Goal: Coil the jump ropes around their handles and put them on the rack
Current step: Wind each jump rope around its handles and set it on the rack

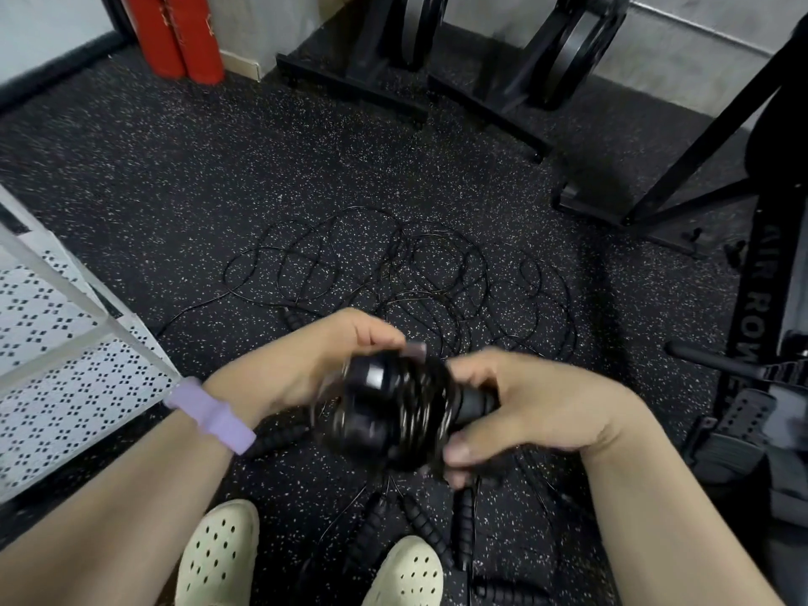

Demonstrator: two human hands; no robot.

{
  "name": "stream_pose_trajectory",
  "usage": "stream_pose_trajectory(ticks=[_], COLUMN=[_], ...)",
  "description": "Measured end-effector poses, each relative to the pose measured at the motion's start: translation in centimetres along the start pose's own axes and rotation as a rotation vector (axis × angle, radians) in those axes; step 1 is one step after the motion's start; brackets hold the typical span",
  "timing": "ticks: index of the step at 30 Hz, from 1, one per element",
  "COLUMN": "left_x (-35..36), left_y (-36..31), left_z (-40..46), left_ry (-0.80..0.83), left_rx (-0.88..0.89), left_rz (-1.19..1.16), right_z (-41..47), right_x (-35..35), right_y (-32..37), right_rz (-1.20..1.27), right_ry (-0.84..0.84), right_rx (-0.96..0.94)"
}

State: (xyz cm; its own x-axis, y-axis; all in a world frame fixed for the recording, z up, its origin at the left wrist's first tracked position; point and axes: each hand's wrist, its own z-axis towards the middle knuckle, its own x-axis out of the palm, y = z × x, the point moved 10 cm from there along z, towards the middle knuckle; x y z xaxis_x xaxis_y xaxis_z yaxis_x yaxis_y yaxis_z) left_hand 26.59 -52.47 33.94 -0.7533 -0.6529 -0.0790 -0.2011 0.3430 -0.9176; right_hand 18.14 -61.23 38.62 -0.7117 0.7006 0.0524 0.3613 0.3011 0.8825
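Two black handles (376, 400) side by side, wrapped in coils of thin black rope (419, 408), held up in the middle, near the feet. Left hand (323, 360) curled around the left end of the bundle. Right hand (520, 408) gripping the right end, thumb underneath. More thin rope (393, 264) in a messy tangle on the speckled floor (175, 168), farther away. White rack (74, 343) at the left. Pale shoes (218, 557) at the near edge.

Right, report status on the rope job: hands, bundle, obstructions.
Both hands, left and right, grip the coiled jump rope bundle. Loose ropes tangled on floor ahead; spare handles by the feet. White rack at left.
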Motion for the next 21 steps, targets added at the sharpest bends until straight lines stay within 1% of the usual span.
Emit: stream_pose_trajectory(ticks=[1, 2, 4, 6, 8, 10, 12, 14, 15, 17, 19, 21], left_x=[-0.7, -0.8, 0.0, 0.9, 1.5, 1.4, 1.5, 1.1, 0.8, -0.4, -1.3, -1.6], left_y=[0.2, 0.1, -0.6, -1.0, -0.6, -0.3, -0.5, -0.2, 0.1, 0.5, 0.3, 0.2], left_z=[0.1, 0.1, 0.0, 0.3, 0.5, 0.3, 0.0, 0.1, 0.1, 0.0, -0.2, -0.4], left_ry=[-0.068, -0.116, -0.161, -0.153, -0.129, -0.142, -0.133, -0.128, -0.121, -0.139, -0.177, -0.203], left_rx=[0.008, 0.019, 0.017, -0.024, -0.075, -0.096, -0.096, -0.122, -0.133, -0.118, -0.053, -0.007], left_rz=[-0.088, -0.122, -0.145, -0.286, -0.422, -0.507, -0.519, -0.429, -0.333, 0.011, 0.386, 0.557], right_z=[-0.2, -0.3, -0.3, 0.1, 0.4, 0.7, 0.9, 0.6, 0.3, -0.9, -2.3, -3.5], right_x=[-0.6, -1.3, -2.9, -3.6, -4.1, -4.3, -4.4, -5.0, -5.7, -7.3, -8.9, -9.8], right_y=[1.0, 1.5, 1.5, 1.4, 1.7, 2.0, 2.2, 2.1, 1.8, 0.9, -0.4, -1.4], right_rz=[0.086, 0.151, 0.258, 0.304, 0.304, 0.309, 0.307, 0.295, 0.298, 0.316, 0.314, 0.286], right_ry=[-0.033, -0.087, -0.209, -0.314, -0.385, -0.41, -0.417, -0.492, -0.557, -0.705, -0.867, -1.012], right_rx=[-0.084, -0.144, -0.195, -0.231, -0.277, -0.286, -0.289, -0.28, -0.266, -0.223, -0.163, -0.11])
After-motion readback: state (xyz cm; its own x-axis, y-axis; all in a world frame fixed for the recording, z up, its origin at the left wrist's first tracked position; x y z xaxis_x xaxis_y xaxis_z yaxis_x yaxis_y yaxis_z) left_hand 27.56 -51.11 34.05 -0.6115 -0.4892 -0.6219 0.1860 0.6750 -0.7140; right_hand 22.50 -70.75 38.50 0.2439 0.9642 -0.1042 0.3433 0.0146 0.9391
